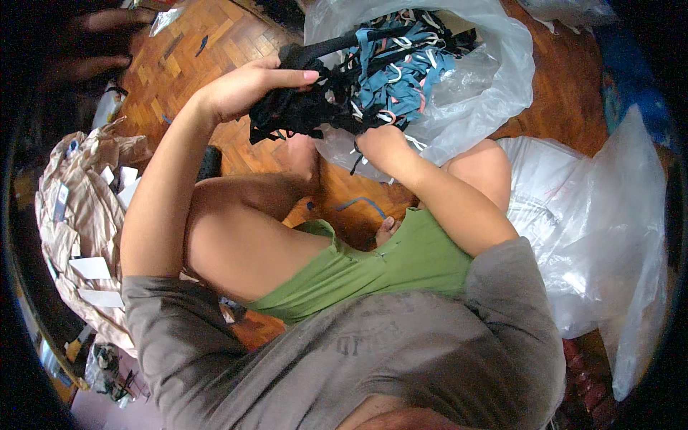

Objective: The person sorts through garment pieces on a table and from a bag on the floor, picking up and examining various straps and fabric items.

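A bundle of black fabric [287,115] hangs from my left hand [247,86], its thumb lying over the cloth and the other fingers hidden behind it. The black cloth runs into a heap of blue fabric strips [401,72] with white and pink strands, in the mouth of a clear plastic bag [494,79]. At the heap's near edge my right hand [387,149] is closed, with black and white strands sticking out around it. What exactly its fingers grip is hidden.
Beige crumpled cloth with white tags [86,215] lies at my left. Another clear plastic bag [559,215] with white contents sits at my right. A thin blue strip [365,204] and small scraps lie on the parquet floor [179,72]. My bent legs frame the space before me.
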